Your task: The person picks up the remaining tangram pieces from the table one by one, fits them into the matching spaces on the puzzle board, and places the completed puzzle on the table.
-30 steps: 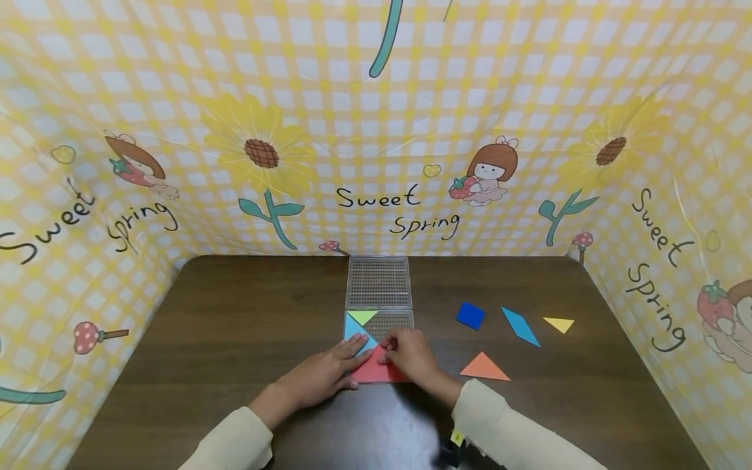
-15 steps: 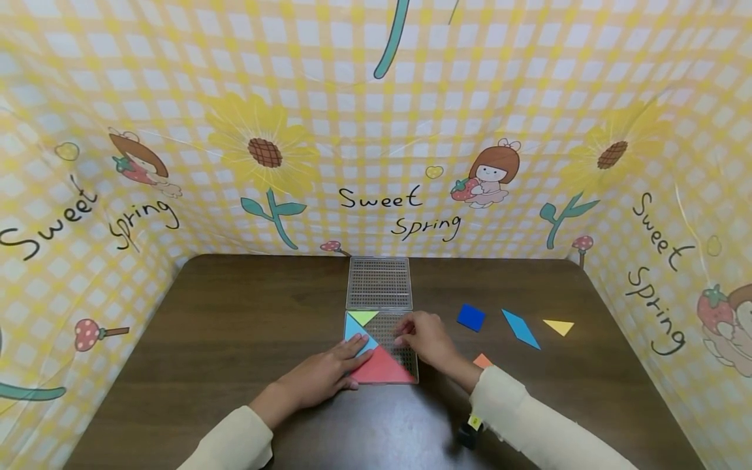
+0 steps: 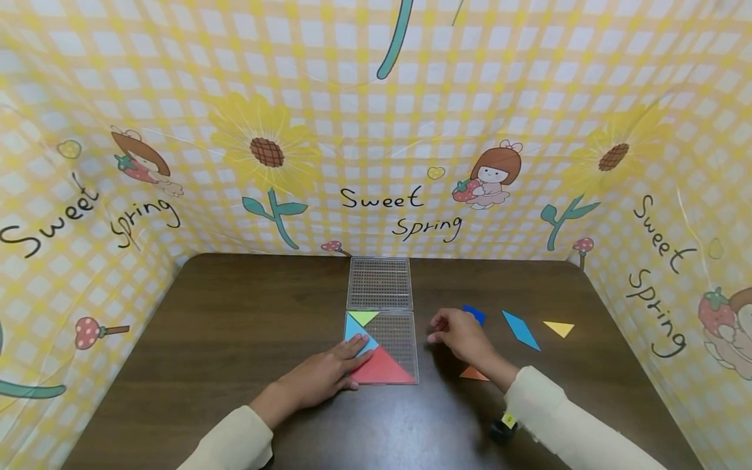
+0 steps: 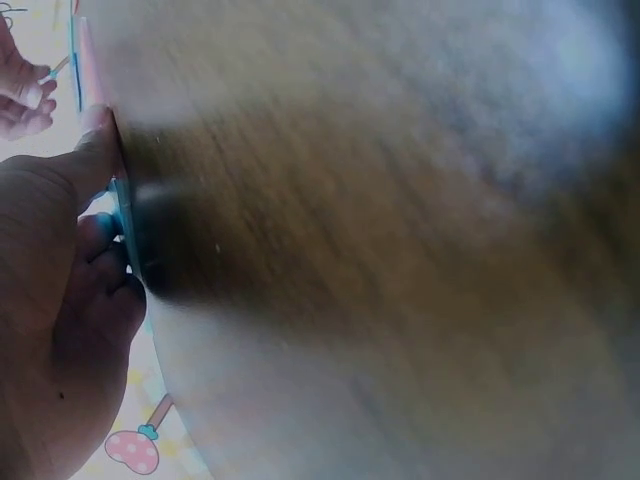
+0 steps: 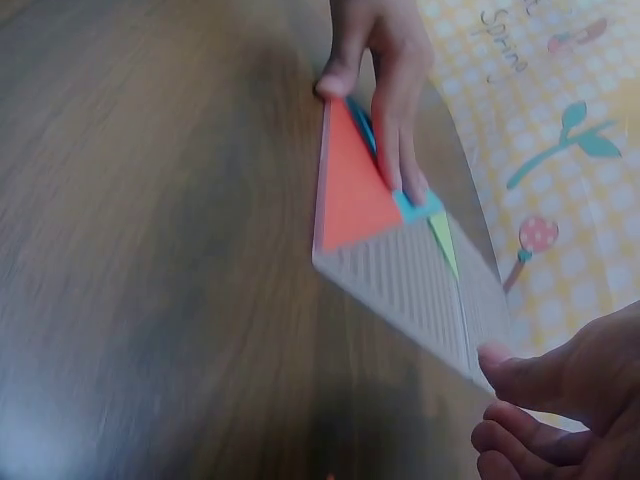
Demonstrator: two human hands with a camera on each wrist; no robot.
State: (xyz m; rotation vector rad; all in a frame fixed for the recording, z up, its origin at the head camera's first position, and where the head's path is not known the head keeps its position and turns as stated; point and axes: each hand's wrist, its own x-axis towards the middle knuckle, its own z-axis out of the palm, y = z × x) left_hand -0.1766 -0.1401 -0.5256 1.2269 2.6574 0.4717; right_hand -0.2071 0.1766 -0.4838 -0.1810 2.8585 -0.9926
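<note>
In the head view my left hand [image 3: 320, 375] lies with its fingers extended over a light blue triangle [image 3: 354, 329] and a red triangle [image 3: 384, 369]. Both tangram pieces sit in the near half of a hinged clear case [image 3: 401, 333], with a small green triangle [image 3: 362, 317] in its far left corner. My right hand [image 3: 464, 336], fingers loosely bent and holding nothing, hovers right of the case. It partly covers a dark blue square [image 3: 476, 314], and its wrist overlaps an orange triangle [image 3: 473, 374]. The right wrist view shows its thumb [image 5: 525, 375] apart from the fingers.
Farther right on the dark wooden table [image 3: 264, 294] lie a blue parallelogram [image 3: 521, 330] and a small yellow triangle [image 3: 559, 328]. The case's other gridded half [image 3: 380, 284] lies flat toward the back. A yellow checked cloth [image 3: 376, 130] walls in the table's back and sides.
My right hand has moved right, off the red triangle and away from the case, to the loose pieces. My left hand has stayed in place.
</note>
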